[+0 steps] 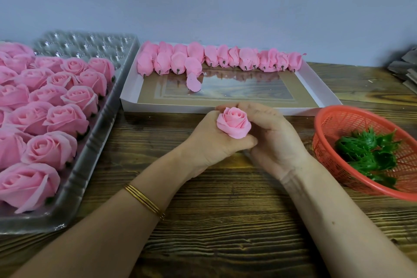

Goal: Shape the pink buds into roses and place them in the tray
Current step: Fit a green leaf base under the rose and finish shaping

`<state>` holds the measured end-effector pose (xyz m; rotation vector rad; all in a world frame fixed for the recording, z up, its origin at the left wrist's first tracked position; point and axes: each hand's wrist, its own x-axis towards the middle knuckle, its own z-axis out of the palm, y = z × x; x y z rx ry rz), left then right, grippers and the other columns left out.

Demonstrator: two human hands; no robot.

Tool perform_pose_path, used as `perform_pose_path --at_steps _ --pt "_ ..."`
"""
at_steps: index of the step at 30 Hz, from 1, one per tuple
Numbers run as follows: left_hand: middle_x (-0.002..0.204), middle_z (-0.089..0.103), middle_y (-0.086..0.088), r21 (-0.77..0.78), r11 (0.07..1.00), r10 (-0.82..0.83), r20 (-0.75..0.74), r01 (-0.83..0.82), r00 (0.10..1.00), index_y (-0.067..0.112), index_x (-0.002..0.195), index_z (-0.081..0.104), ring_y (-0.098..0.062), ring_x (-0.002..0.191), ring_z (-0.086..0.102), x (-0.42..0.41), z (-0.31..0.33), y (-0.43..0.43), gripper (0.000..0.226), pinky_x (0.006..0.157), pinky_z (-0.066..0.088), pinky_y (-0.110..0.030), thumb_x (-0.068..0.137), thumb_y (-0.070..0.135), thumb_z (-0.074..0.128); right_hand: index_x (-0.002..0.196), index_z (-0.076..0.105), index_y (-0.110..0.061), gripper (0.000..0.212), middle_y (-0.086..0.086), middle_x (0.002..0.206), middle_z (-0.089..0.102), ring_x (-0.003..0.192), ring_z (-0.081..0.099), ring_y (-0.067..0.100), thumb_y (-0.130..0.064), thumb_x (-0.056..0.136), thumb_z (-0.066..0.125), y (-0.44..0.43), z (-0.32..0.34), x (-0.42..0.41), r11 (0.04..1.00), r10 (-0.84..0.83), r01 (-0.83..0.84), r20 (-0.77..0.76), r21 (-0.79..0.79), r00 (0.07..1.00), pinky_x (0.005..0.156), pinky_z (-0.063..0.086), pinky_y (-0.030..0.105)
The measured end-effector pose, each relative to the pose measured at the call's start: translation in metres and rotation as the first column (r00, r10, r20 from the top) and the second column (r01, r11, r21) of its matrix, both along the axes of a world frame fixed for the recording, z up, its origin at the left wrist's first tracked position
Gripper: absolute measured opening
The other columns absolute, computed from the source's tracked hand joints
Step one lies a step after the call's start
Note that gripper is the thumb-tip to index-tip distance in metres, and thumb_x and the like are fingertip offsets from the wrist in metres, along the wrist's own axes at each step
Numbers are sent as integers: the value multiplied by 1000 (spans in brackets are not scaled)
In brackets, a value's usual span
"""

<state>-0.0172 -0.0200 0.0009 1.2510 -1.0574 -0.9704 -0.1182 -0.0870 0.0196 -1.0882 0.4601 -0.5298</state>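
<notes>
Head view: the left hand [209,142] and right hand [273,140] curl around one pink rose [233,124] above the wooden table [225,232]. At left lies the clear tray [97,135] of finished roses; unshaped buds [221,58] line the white box [225,109] behind.

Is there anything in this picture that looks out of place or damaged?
Yes. In the white box, one pink piece lies alone in front of the row of pink buds. It looks like a loose petal, flat and with no stem visible. Nothing else stands out.
</notes>
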Motion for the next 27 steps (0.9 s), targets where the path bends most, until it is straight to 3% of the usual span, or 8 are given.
perform_pose_path --at_steps 3,7,12,17,21,27 --pt "47 41 11 5 1000 7 17 -7 1000 18 55 50 -6 44 37 1 -1 0 25 45 31 -17 63 9 71 89 72 -4 23 12 86 71 78 67 20 -15 76 57 -2 0 1 1000 -20 21 -7 5 1000 62 56 32" --pt "51 44 11 9 1000 -12 10 12 1000 19 60 51 -4 44 39 3 -2 0 26 45 32 -15 68 8 73 86 71 -11 17 10 91 66 80 64 17 -16 81 56 -7 3 -2 997 -73 75 61 -35 995 75 51 32" --pt "49 46 16 21 997 -81 16 81 997 20 63 52 -1 46 42 4 -3 1 33 47 33 -14 76 -3 71 74 77 -15 13 5 102 72 101 66 10 -14 77 64 -6 8 -6 992 23 -5 141 -129 990 84 53 23" --pt "45 48 18 -12 995 -94 80 95 992 22 63 50 4 44 45 0 1 2 42 46 33 -6 79 -14 63 76 79 -17 10 4 105 71 113 61 11 -18 75 69 -1 6 -6 940 90 -61 70 -337 993 98 48 27" --pt "50 55 21 -28 996 -85 106 88 991 24 67 55 8 50 51 0 1 3 40 49 36 -4 77 -14 66 85 75 -12 13 2 107 71 113 62 10 -16 75 67 1 5 -5 882 69 -68 -16 -466 998 98 46 24" --pt "51 57 22 -19 998 -51 109 53 993 27 69 57 10 52 54 0 -1 3 40 50 38 -4 77 -11 69 92 72 -11 15 3 106 71 105 64 11 -18 79 66 3 2 -2 852 65 -82 -50 -518 997 99 47 24"
